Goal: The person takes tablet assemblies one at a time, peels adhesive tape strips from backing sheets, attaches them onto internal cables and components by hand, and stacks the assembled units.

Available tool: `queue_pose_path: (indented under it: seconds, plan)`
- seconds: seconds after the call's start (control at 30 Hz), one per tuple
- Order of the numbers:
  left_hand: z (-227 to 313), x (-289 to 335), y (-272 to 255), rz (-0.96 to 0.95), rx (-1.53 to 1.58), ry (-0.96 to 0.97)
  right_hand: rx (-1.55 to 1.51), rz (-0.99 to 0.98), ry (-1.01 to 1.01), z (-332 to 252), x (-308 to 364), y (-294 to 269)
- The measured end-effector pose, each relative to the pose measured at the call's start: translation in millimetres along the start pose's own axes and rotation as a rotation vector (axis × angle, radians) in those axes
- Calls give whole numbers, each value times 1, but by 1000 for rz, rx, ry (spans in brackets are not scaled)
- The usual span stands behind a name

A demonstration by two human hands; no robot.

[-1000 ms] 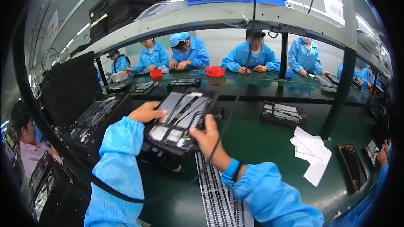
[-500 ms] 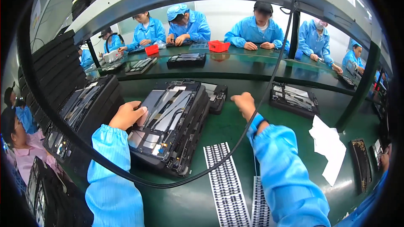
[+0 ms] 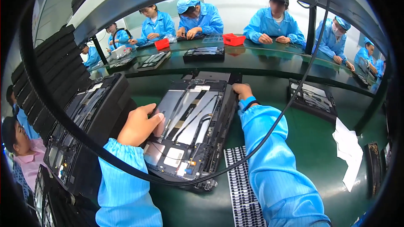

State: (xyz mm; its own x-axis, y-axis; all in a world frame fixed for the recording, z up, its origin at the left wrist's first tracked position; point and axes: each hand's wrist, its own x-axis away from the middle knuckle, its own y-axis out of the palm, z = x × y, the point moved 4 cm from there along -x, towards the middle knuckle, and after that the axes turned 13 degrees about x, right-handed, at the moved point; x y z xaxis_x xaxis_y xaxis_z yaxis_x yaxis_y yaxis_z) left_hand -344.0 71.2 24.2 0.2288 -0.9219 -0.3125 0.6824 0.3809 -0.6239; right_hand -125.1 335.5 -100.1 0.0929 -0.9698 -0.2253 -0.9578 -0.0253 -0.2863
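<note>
In front of me lies a stack of opened tablets in black housings [image 3: 191, 117], the top one showing silver plates and dark flat cables. My left hand [image 3: 139, 125] grips its left edge, thumb over the top face and the other fingers partly hidden. At the far right corner my right hand [image 3: 242, 91] is closed against the side; its fingertips are hidden behind the edge. Behind the stack a further grey and black unit [image 3: 213, 76] shows only in part. A white sheet with rows of small black strips [image 3: 244, 189] lies beside my right forearm.
More opened units [image 3: 80, 122] are piled at the left, before a tall stack of black trays [image 3: 46, 80]. Another unit [image 3: 312, 96] and crumpled white paper [image 3: 348, 153] lie right. A black cable [image 3: 273, 128] hangs across my view. People in blue work opposite, near red bins [image 3: 233, 39].
My right hand has gone from beside the stack to its far right corner. The left hand stays on the left edge. The whole view has shifted, with the scene lying farther right.
</note>
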Motion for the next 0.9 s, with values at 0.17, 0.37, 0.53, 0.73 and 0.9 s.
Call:
queue_pose_path:
  seconds: [0.17, 0.37, 0.53, 0.73, 0.9]
  plan:
    - [14, 7, 5, -110, 41, -73, -447, -36, 197, -27, -7, -19]
    - [4, 23, -1, 37, -95, 141, -270, 296, -94, -83, 4, -135]
    - [92, 114, 10, 520, -196, 535, -284, 291, -59, -111, 94, -297]
    - [113, 206, 135, -519, 345, 864, -327, 147, 192, -86, 273, -383]
    - [132, 229, 191, -833, 324, 1027, -204, 331, 241, -51, 403, -379]
